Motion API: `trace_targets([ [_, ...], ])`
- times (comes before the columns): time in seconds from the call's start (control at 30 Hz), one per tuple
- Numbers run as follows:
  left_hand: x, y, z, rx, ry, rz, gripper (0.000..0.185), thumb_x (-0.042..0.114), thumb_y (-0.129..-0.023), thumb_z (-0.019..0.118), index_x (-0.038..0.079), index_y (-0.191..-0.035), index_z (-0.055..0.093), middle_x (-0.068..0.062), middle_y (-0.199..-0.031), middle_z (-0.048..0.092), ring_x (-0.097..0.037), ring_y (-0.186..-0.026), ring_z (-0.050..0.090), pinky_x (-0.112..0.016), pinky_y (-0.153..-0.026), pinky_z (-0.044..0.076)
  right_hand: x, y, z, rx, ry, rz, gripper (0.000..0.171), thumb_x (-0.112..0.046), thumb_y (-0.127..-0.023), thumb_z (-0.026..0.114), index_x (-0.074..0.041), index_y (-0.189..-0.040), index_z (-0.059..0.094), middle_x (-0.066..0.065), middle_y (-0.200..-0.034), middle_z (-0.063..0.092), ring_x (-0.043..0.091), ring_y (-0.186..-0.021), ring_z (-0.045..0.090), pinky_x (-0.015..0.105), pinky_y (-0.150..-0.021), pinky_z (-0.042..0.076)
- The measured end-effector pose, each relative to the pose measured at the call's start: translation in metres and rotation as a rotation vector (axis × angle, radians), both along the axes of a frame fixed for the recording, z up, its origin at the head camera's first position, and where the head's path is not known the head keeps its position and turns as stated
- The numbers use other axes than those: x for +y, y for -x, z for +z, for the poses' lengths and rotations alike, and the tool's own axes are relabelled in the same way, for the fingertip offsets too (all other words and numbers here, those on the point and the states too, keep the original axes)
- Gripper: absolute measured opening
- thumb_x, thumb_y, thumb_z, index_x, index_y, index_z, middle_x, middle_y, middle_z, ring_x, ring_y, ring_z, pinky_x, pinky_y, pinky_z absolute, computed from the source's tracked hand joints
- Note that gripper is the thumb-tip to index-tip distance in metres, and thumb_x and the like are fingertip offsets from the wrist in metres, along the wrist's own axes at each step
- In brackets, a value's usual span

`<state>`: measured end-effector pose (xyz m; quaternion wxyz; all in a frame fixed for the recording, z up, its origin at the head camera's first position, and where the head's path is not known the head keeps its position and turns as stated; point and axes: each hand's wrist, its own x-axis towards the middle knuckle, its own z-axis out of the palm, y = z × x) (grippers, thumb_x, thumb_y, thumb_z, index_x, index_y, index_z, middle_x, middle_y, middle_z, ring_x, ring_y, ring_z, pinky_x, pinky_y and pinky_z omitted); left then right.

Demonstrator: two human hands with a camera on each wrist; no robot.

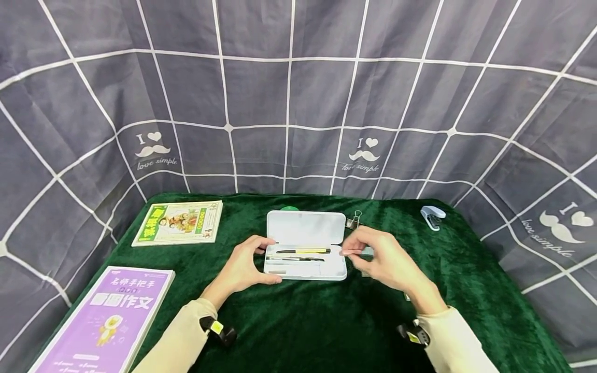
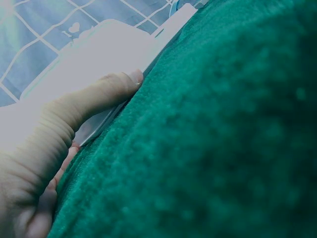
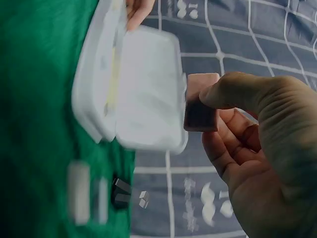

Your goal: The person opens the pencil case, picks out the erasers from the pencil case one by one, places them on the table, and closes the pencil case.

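Observation:
An open white pencil case [image 1: 306,228] lies on the green cloth with its lid raised at the back. Inside it are a yellow-and-black pen [image 1: 308,250] and a slim dark pen [image 1: 298,258]. My left hand [image 1: 242,263] grips the case's left end, thumb along the front edge; in the left wrist view the thumb [image 2: 106,91] presses against its side. Over the right end of the case, my right hand [image 1: 384,259] pinches a small pinkish-brown block [image 3: 202,101], eraser-like, between thumb and fingers. Part of the block is covered by the thumb.
Behind my right hand stands a binder clip [image 1: 353,223]. A small stapler [image 1: 432,216] is at the far right. On the left lie a purple book [image 1: 104,321] and a green-and-yellow book [image 1: 179,223]. A blurred white block [image 3: 79,193] sits beyond the case's right end.

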<state>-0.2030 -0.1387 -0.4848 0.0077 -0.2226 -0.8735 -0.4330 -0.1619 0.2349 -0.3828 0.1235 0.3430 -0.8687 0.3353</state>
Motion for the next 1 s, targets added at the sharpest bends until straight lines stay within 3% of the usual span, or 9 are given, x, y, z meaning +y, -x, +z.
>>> trace_targets([
  [0.2,0.0,0.002,-0.002,0.014,-0.003,-0.009,0.088,0.04,-0.071,0.109,0.016,-0.145,0.068,-0.002,-0.141,0.067,-0.026,-0.124,0.069,-0.048,-0.109,0.06,0.04,-0.022,-0.018,-0.04,-0.006,-0.036,0.037,0.009,-0.088,0.088,-0.024,-0.1,0.075,-0.01,-0.098,0.072,0.009,-0.087,0.065,0.021,-0.076,0.056],
  [0.33,0.0,0.004,-0.004,0.016,0.005,-0.005,0.089,0.044,-0.071,0.108,0.017,-0.146,0.068,-0.001,-0.142,0.067,-0.025,-0.124,0.069,-0.048,-0.109,0.06,0.057,-0.032,-0.032,-0.056,-0.013,-0.05,0.041,0.012,-0.086,0.089,-0.023,-0.099,0.074,-0.008,-0.095,0.071,0.009,-0.083,0.065,0.028,-0.072,0.058],
  [0.6,-0.002,0.002,-0.004,0.003,0.008,0.008,0.089,0.043,-0.071,0.108,0.018,-0.147,0.068,-0.001,-0.142,0.066,-0.027,-0.125,0.069,-0.049,-0.109,0.06,0.066,-0.035,-0.06,-0.119,-0.012,-0.034,0.035,0.012,-0.087,0.088,-0.019,-0.098,0.075,-0.006,-0.094,0.073,0.009,-0.08,0.066,0.03,-0.069,0.06],
  [0.83,-0.001,0.003,-0.003,0.015,0.004,-0.003,0.089,0.043,-0.072,0.108,0.017,-0.146,0.068,-0.002,-0.142,0.066,-0.027,-0.125,0.069,-0.049,-0.109,0.06,0.067,-0.036,-0.06,-0.238,-0.039,0.046,0.031,0.004,-0.091,0.089,-0.024,-0.099,0.08,-0.006,-0.102,0.074,0.008,-0.081,0.066,0.03,-0.07,0.061],
  [1.0,-0.002,0.003,-0.004,0.014,0.006,-0.006,0.089,0.043,-0.072,0.108,0.017,-0.147,0.067,-0.002,-0.142,0.066,-0.027,-0.125,0.069,-0.049,-0.109,0.06,0.064,-0.037,-0.057,-0.226,-0.025,0.043,0.028,0.001,-0.091,0.091,-0.023,-0.101,0.08,-0.005,-0.099,0.074,0.009,-0.081,0.068,0.031,-0.069,0.062],
])
